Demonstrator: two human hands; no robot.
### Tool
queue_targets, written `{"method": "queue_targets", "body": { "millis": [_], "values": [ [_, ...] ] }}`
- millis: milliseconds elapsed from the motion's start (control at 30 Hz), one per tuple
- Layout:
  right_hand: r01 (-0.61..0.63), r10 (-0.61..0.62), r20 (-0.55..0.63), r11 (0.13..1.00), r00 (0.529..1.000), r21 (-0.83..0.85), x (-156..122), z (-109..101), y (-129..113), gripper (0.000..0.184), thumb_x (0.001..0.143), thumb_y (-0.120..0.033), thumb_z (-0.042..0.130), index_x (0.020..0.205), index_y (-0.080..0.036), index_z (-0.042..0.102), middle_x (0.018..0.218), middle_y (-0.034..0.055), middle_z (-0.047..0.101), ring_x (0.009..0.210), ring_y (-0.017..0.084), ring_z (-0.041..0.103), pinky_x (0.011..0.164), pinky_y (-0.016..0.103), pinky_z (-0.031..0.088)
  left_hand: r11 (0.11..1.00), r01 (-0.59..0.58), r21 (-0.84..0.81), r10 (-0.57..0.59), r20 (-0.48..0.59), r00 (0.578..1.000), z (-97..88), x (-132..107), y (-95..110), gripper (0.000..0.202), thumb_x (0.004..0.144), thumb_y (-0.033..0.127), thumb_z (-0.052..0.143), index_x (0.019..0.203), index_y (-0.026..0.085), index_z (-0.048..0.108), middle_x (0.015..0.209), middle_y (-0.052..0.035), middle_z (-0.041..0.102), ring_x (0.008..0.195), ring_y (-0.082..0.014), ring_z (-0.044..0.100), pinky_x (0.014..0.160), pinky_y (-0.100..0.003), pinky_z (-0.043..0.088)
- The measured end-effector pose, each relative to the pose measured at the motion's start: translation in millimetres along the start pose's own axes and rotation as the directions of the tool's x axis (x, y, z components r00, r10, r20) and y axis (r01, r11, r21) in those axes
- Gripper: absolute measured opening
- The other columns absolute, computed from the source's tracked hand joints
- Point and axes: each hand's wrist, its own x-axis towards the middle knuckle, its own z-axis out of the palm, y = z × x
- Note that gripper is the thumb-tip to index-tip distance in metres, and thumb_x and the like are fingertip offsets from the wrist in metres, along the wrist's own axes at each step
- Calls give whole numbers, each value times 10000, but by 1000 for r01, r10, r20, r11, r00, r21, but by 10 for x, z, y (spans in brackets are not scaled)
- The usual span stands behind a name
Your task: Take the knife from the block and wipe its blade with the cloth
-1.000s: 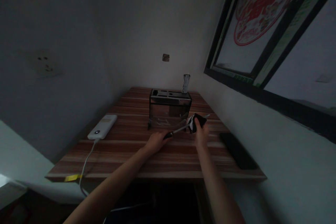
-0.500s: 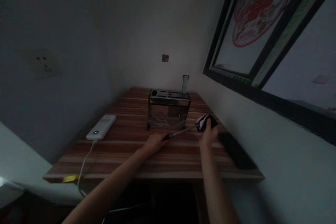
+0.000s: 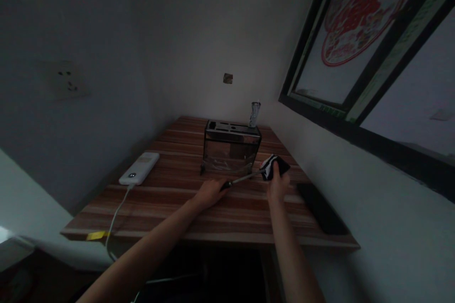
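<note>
My left hand (image 3: 210, 192) is closed around the black handle of a slim metal tool (image 3: 246, 177); whether its shaft is a knife blade or a sharpening rod, I cannot tell. The shaft points right, low over the table. At its far end, my right hand (image 3: 278, 183) grips a black-and-white cloth (image 3: 269, 167) against the metal, and the cloth hides the tip. Just behind the tool stands a knife holder (image 3: 232, 136) with a slotted metal top and see-through sides. A small clear container (image 3: 254, 114) is on the right end of that top.
The wood-grain table (image 3: 170, 206) carries a white power bank (image 3: 139, 169) with a cable at the left. A flat black object (image 3: 322, 208) lies along the right edge. Yellow tape (image 3: 96, 236) marks the front left edge. Walls and a window frame (image 3: 320, 112) stand close by.
The cloth and my right hand have moved slightly left along the shaft, toward my left hand. My left hand keeps its hold. The whole view has shifted a little.
</note>
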Motion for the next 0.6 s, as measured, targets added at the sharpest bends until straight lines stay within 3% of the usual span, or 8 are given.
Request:
{"method": "queue_targets", "body": {
  "millis": [100, 267, 600],
  "values": [
    [-28, 35, 119, 998, 992, -59, -141, 53, 27, 362, 701, -444, 666, 873, -125, 666, 761, 59, 718, 687, 196, 677, 666, 316, 545, 1000, 19, 3, -19, -3, 1000, -11, 3, 10, 343, 892, 376, 436, 1177, 208, 528, 978, -107, 697, 913, -267, 656, 779, -329, 470],
    [-45, 90, 337, 989, 937, -140, -384, 151, 138, 319, 675, -402, 705, 850, -136, 690, 774, 66, 730, 694, 206, 678, 668, 323, 540, 1000, 18, -24, -18, -24, 1000, -35, 3, 23, 311, 898, 375, 429, 1145, 217, 532, 988, -102, 697, 923, -267, 656, 768, -318, 472],
    [-88, 190, 507, 972, 840, -219, -664, 252, 314, 373, 592, -338, 766, 908, -158, 685, 880, 73, 739, 806, 244, 688, 751, 377, 542, 997, 18, -81, -21, -31, 999, -36, -18, 15, 359, 862, 247, 467, 1217, 191, 476, 1061, -107, 683, 960, -259, 649, 805, -325, 476]
  ]
}}
